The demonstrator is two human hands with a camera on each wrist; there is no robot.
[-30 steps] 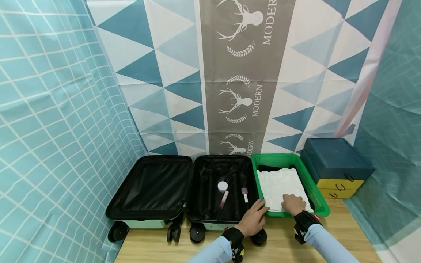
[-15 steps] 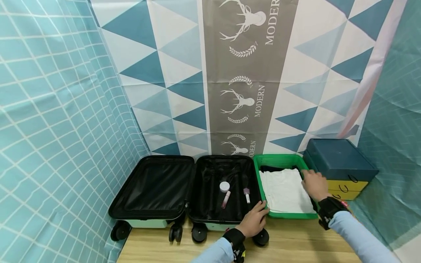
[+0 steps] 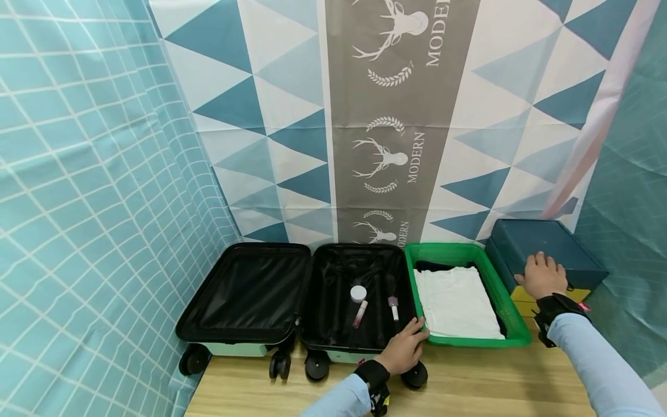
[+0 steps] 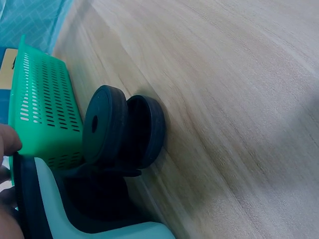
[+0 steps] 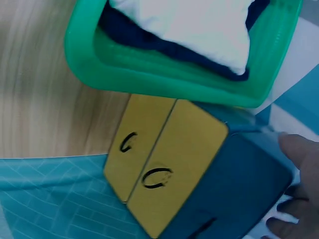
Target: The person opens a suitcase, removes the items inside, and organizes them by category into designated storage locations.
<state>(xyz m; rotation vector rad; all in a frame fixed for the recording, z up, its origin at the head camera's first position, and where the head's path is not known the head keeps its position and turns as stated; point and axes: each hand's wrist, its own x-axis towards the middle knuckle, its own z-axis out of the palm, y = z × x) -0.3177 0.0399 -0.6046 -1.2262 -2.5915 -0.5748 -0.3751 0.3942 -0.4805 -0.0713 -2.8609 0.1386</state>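
My right hand [image 3: 543, 277], fingers spread, is over the dark blue top of a storage box [image 3: 526, 234] with yellow fronts and black loop handles; it holds nothing. In the right wrist view, the fingers [image 5: 301, 149] are at the box's far edge. My left hand [image 3: 401, 350] rests at the near right corner of the open suitcase [image 3: 339, 350], fingertips by the corner of the green basket [image 3: 461, 342]. Folded white cloth [image 3: 458, 301] lies in that basket on dark fabric. Inside the suitcase are a round white jar [image 3: 358, 293], a pink tube [image 3: 360, 314] and a small purple-and-white bottle [image 3: 393, 310].
The suitcase's other half [image 3: 242, 295] lies open on the left. Black wheels [image 4: 104, 124] stick out toward the near side of the wooden table [image 3: 479, 382]. Patterned cloth [image 3: 385, 116] hangs behind, and tiled-print sheets stand at both sides.
My right hand has left the white cloth in the basket and moved right, past the basket's side, to above the storage box. The left hand has stayed at the suitcase corner.
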